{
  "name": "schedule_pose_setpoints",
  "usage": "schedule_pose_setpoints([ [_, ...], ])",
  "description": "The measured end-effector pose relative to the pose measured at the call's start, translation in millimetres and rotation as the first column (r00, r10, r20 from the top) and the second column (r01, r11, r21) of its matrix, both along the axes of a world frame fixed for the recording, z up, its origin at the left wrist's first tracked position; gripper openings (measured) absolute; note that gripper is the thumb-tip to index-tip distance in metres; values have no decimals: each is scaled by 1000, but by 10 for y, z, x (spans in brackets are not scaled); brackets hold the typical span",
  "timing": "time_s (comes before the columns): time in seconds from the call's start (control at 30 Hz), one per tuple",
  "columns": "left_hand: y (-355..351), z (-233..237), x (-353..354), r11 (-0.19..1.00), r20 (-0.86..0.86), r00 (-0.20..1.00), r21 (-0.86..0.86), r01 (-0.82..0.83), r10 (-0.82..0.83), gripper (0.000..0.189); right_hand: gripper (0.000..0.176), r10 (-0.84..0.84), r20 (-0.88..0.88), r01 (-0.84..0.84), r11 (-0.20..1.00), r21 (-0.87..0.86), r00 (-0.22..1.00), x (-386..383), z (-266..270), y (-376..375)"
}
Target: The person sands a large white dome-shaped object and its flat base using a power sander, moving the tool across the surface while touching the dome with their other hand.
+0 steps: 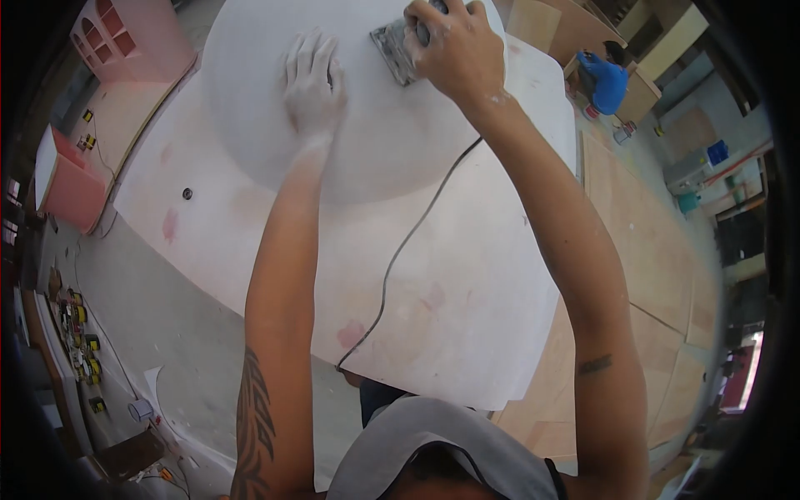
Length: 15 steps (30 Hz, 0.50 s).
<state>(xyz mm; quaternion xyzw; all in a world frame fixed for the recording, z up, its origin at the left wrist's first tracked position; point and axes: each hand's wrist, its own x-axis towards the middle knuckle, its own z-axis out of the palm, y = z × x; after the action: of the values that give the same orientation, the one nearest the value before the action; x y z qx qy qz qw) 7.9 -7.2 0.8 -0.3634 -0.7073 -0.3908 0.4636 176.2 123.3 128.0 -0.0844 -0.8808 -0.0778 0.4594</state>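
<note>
My right hand [458,50] is wrapped round the top of a dusty electric sander [393,52], whose flat square base rests on a large white rounded panel [250,108]. Part of the sander is hidden under my fingers. My left hand [314,87], coated in white dust, lies flat on the same panel with its fingers stretched out, to the left of the sander. A dark power cord [392,267] comes out from beneath my right forearm and curves down to the near edge of a wide white board [450,333] under the panel.
A small black ring-shaped piece [187,193] lies on the board's left. Pink cabinets [83,187] stand at the left. Yellow-and-black tools [79,333] sit lower left, near a can [141,409]. Plywood sheets [642,250] lie right; a person in blue [607,79] crouches beyond.
</note>
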Motion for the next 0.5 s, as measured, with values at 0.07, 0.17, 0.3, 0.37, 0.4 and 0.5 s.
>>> schedule_pose_setpoints([
  [0.07,-10,11,17,1000,2,1000,6,10,-10,36,22,-5,39,9,992,-128,999,-97,254,-42],
  [0.17,-8,-25,-62,993,1,996,70,94,-94,36,21,39,60,-34,996,-83,997,-127,283,-72],
  [0.3,-30,-77,-118,950,89,970,240,199,-225,36,22,105,92,-114,989,92,990,-48,-50,-122],
  [0.37,-42,-55,-117,946,127,969,275,173,-214,35,23,168,145,-187,974,125,975,155,-359,-155],
  [0.4,-60,-32,-168,943,120,968,282,179,-220,35,24,227,192,-258,953,158,955,218,-422,-197],
  [0.5,-24,-49,-152,950,110,989,307,60,-98,33,26,244,292,-304,936,178,925,429,-465,-180],
])
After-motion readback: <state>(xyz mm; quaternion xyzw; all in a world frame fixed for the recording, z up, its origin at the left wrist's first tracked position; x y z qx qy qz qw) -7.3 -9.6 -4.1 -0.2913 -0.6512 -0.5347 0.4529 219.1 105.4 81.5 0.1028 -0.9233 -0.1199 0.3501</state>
